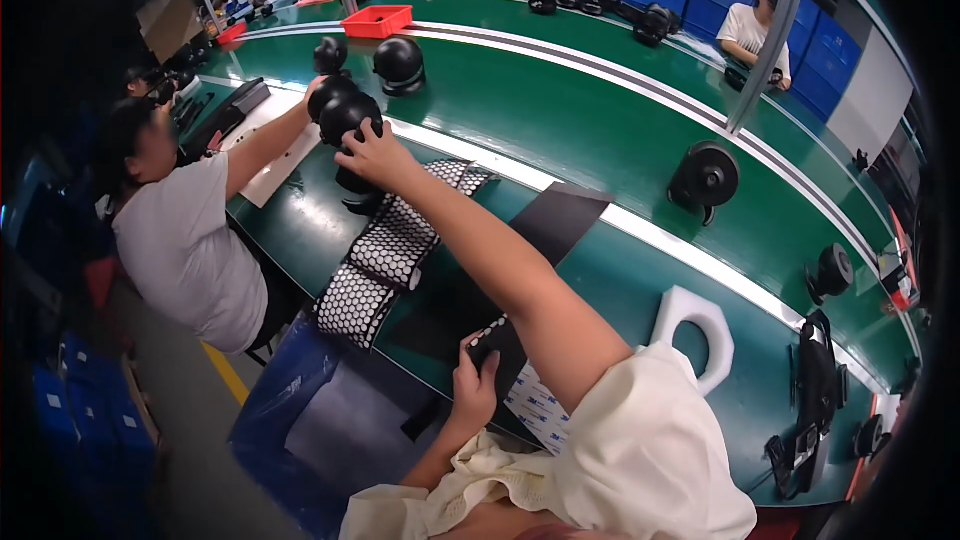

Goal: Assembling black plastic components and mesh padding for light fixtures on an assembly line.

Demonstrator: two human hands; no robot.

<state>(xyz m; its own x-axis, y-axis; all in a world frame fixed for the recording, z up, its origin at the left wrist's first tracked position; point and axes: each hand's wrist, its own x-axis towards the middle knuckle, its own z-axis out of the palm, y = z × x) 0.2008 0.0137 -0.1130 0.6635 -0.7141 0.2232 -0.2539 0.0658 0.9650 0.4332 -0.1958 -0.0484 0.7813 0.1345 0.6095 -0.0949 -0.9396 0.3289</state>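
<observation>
My right hand reaches across to the far left, its fingers curled onto a black rounded part with a glossy dome. Close to it, another black dome lies by the outstretched hand of a co-worker. Near my body, my left hand is closed round a black piece with a pale-dotted edge; its full shape is hidden. Between my hands lie black strips covered with white hexagons. A dark flat sheet rests on the bench beyond my right forearm.
The co-worker sits at my left. A conveyor carries black round parts past the bench. A white foam ring and black straps lie right. A blue bag-lined bin stands below the bench edge.
</observation>
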